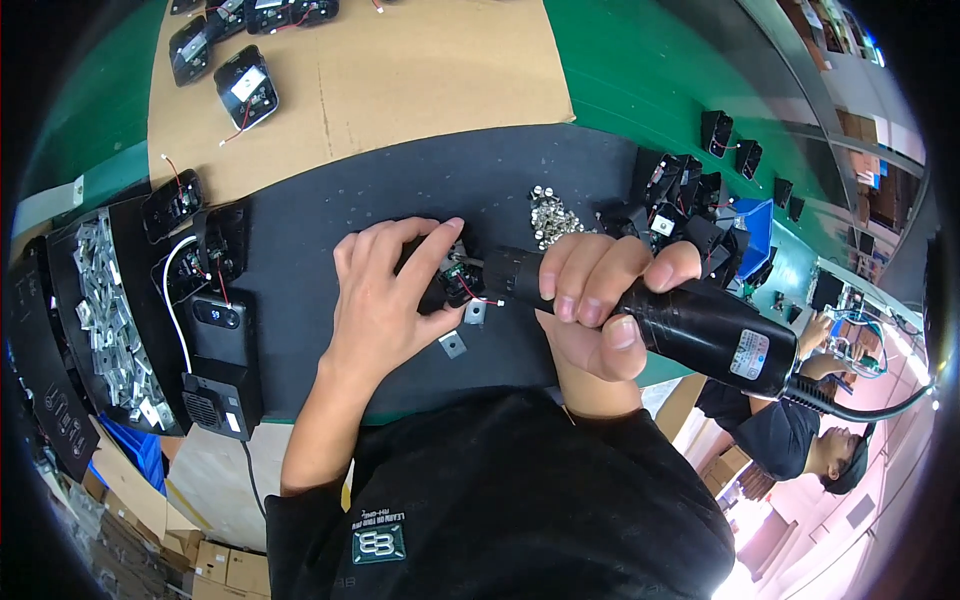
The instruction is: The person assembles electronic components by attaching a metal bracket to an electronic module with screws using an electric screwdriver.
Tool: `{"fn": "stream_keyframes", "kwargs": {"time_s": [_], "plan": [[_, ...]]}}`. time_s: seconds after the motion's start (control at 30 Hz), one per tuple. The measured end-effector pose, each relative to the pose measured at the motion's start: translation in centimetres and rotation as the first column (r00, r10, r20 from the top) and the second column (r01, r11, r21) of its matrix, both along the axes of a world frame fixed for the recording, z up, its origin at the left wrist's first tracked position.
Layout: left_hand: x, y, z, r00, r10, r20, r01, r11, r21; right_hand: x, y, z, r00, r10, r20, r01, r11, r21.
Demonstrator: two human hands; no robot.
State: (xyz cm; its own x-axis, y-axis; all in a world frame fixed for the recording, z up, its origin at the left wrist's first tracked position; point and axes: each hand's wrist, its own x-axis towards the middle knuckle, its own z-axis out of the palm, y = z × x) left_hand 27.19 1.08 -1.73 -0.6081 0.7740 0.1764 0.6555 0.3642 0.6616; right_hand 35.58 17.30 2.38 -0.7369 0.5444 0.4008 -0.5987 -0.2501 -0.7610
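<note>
My left hand (378, 290) grips a small black electronic housing (460, 282) on the dark mat, thumb on its near side and fingers on its far side. A thin red-and-white wire with a white plug trails from that housing. In my right hand (600, 305) is a black corded electric screwdriver (715, 335), held level with its tip pointing left at the housing. Whether the bit sits in a screw is too small to tell. Two flat metal plates, one a square plate with a hole (453, 344), lie just below the housing.
A heap of small silvery screws (553, 217) lies beyond my right hand. Black housings (690, 190) pile up at right beside a blue bin (756, 235). Far left stands a tray of metal plates (112, 320). More housings (246, 88) rest on cardboard (400, 70). A co-worker (800, 435) is at right.
</note>
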Motion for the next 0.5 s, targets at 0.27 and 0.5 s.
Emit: {"fn": "stream_keyframes", "kwargs": {"time_s": [0.27,0.5], "plan": [[-0.1,0.2,0.1,0.998,0.011,0.064,-0.013,1.0,0.026,-0.3,0.9,-0.5,0.991,0.105,-0.082,-0.093,0.986,0.139],[-0.2,0.0,0.1,0.996,0.024,0.082,-0.026,0.999,0.025,-0.6,1.1,-0.1,0.991,0.134,-0.027,-0.13,0.986,0.101]]}}
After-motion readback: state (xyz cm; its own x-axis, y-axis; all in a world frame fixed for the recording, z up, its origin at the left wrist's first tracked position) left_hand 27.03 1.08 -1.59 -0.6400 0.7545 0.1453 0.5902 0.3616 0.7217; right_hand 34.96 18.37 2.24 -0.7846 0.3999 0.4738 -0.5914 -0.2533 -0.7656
